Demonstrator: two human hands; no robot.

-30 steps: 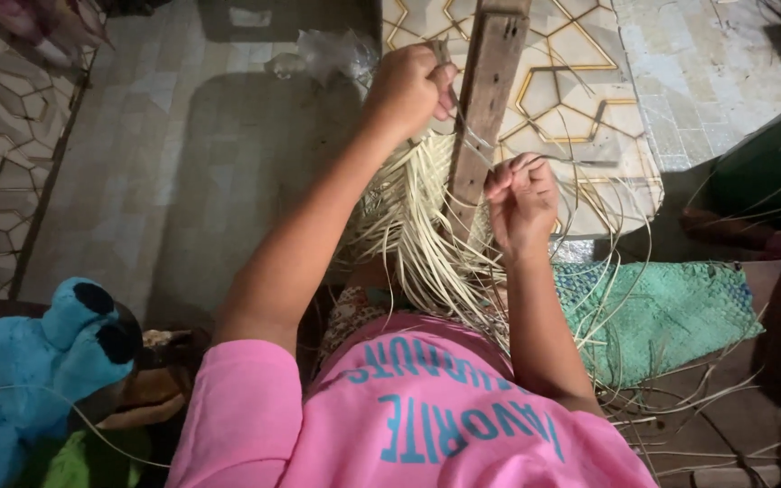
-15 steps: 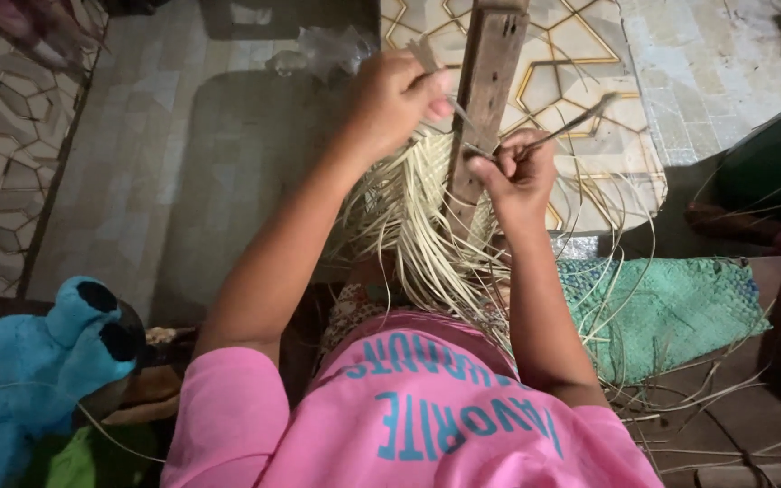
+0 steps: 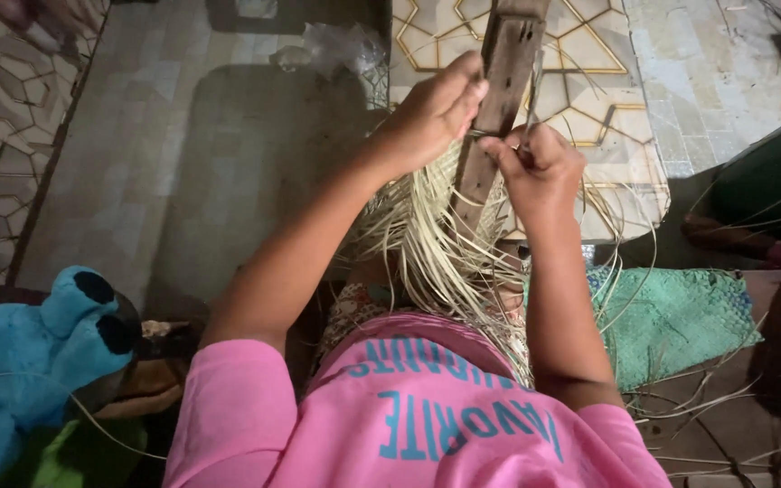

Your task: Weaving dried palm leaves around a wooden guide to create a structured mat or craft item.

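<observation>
A narrow wooden board (image 3: 499, 99) stands slanted in front of me, and a bundle of pale straw strips (image 3: 427, 244) hangs from it down to my lap. My left hand (image 3: 431, 113) presses against the board's left side, fingers closed around strips there. My right hand (image 3: 540, 167) is right of the board, pinching a thin strip between thumb and fingers close to the wood. The two hands nearly touch across the board.
A green woven mat (image 3: 680, 316) lies at the right with loose strips scattered over it. A blue plush toy (image 3: 38, 361) sits at the lower left. A crumpled clear plastic bag (image 3: 332, 45) lies on the tiled floor beyond the board.
My right hand rose and moved in toward the board, drawing its strip along. My left hand shifted right onto the board's side. The view tilted slightly.
</observation>
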